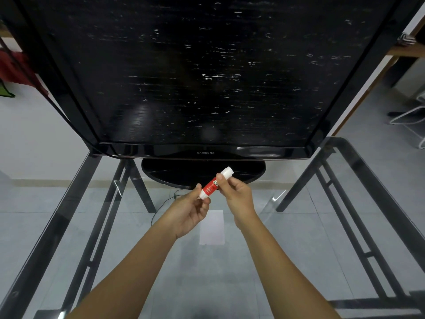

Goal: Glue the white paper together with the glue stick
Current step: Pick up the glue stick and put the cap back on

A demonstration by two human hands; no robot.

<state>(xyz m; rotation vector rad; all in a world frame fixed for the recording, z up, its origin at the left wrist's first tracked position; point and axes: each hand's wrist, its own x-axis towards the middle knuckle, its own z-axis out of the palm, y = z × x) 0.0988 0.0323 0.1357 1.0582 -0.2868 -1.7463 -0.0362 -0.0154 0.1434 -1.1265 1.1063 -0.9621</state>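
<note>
A red and white glue stick (pixel 212 184) is held tilted above the glass table, its white cap pointing up and to the right. My left hand (pixel 189 211) pinches its lower white end between thumb and fingers. My right hand (pixel 234 192) grips the upper part of the stick, close to the cap. The white paper (pixel 212 229) lies flat on the glass just below and between my hands, its top left corner hidden by my left hand.
A large black monitor (pixel 202 72) on a round black base (pixel 179 174) stands right behind my hands. The glass tabletop (pixel 345 180) rests on a dark metal frame (pixel 76 203). A cable (pixel 161 208) trails below the base.
</note>
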